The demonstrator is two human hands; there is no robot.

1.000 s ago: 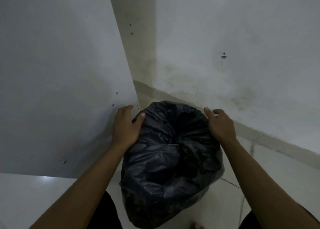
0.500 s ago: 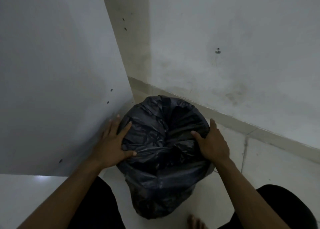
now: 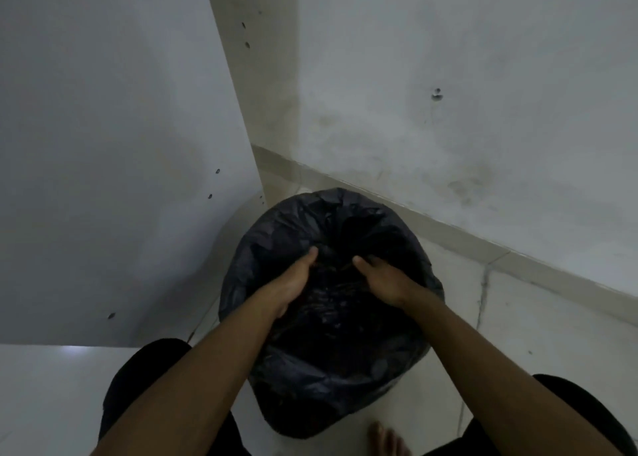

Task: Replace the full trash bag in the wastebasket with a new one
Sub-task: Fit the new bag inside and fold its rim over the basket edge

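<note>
A full black trash bag stands on the floor in the corner and covers the wastebasket, which I cannot see. Both hands are on top of the bag near its middle. My left hand has its thumb pointing toward the centre, with its fingers dug into the plastic folds. My right hand mirrors it a short gap away, thumb forward and fingers buried in the bag. Each hand seems to grip bunched plastic.
A white panel rises close on the left and a stained wall with a baseboard runs behind and to the right. Pale floor tiles surround the bag. My bare foot and dark-clad knees are at the bottom.
Both hands slid from the outer sides of the bag's rim inward to its top centre, drawing plastic with them. The view dropped lower and closer over the bag.
</note>
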